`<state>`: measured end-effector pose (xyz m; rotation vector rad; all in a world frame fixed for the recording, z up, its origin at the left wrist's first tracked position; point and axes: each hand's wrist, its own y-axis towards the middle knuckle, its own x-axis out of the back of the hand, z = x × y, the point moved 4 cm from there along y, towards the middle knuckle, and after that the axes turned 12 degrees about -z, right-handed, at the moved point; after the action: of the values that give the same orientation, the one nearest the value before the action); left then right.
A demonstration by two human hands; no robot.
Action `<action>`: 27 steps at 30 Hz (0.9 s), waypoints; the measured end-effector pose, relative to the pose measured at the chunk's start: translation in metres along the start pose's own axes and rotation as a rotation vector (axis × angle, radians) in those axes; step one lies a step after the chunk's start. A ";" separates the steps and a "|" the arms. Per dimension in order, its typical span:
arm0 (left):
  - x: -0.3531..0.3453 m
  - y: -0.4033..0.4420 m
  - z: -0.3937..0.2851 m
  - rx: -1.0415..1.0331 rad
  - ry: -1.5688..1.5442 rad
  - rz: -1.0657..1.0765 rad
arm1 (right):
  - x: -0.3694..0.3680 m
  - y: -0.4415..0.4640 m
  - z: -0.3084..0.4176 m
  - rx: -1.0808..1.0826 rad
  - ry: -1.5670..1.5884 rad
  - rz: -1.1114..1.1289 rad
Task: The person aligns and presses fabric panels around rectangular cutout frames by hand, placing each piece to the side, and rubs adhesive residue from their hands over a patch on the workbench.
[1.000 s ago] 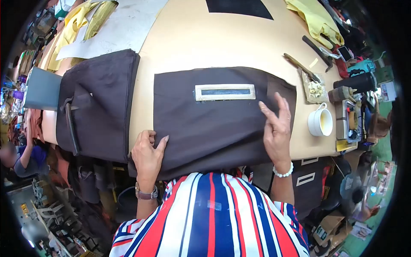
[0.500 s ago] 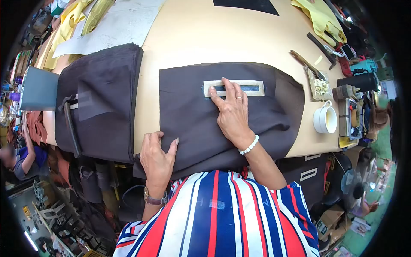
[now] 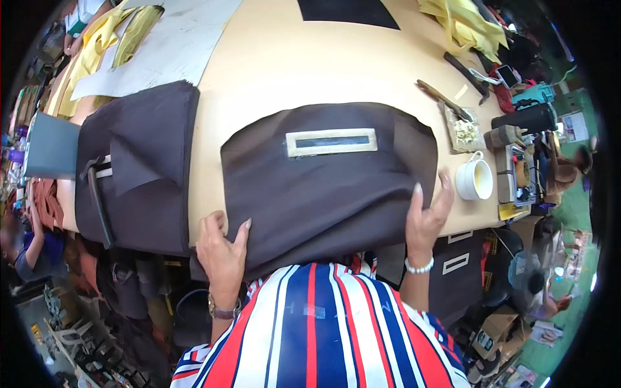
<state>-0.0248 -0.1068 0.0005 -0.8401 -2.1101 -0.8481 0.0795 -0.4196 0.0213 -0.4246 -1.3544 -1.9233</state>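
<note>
A dark brown fabric panel [image 3: 310, 187] lies on the table before me, rippled near my body. Near its far edge is a pale rectangular frame [image 3: 362, 141] with a dark slot. My left hand [image 3: 221, 249] rests at the panel's near left corner, thumb spread from its bent fingers. At the right edge my right hand [image 3: 427, 223] is open, with thumb and fingers apart. Whether either hand pinches the cloth cannot be made out.
At left is a stack of dark fabric [image 3: 155, 136] with a hammer [image 3: 100, 200] on it, beside a grey box [image 3: 52, 145]. A white cup [image 3: 474, 179], a wooden-handled brush [image 3: 443, 99] and a dark cylinder [image 3: 527, 119] stand or lie at right. Yellow cloth [image 3: 466, 26] lies farther back.
My right hand has left the pale frame and moved right and nearer to the panel's right edge. My left hand stays at the left corner. The whole view has shifted slightly.
</note>
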 end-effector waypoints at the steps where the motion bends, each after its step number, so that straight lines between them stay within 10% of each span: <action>1: 0.001 0.000 0.000 0.008 0.021 -0.005 | 0.008 -0.011 -0.022 -0.122 -0.018 0.017; 9: -0.009 0.006 0.002 -0.023 -0.133 0.157 | 0.016 -0.044 -0.028 -0.618 0.428 0.155; 12: -0.010 0.012 0.013 0.375 -0.486 0.215 | 0.018 -0.038 -0.042 -0.918 0.737 0.182; 19: -0.009 0.136 -0.023 0.179 -0.859 0.111 | -0.016 0.083 -0.050 -0.615 0.824 0.222; 27: -0.081 0.333 -0.051 0.317 -1.091 0.386 | -0.213 0.269 -0.076 -0.641 0.786 0.515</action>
<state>0.2905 0.0216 0.0669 -1.6928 -2.6829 0.2590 0.4290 -0.4560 0.0363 -0.2294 -0.0911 -1.7411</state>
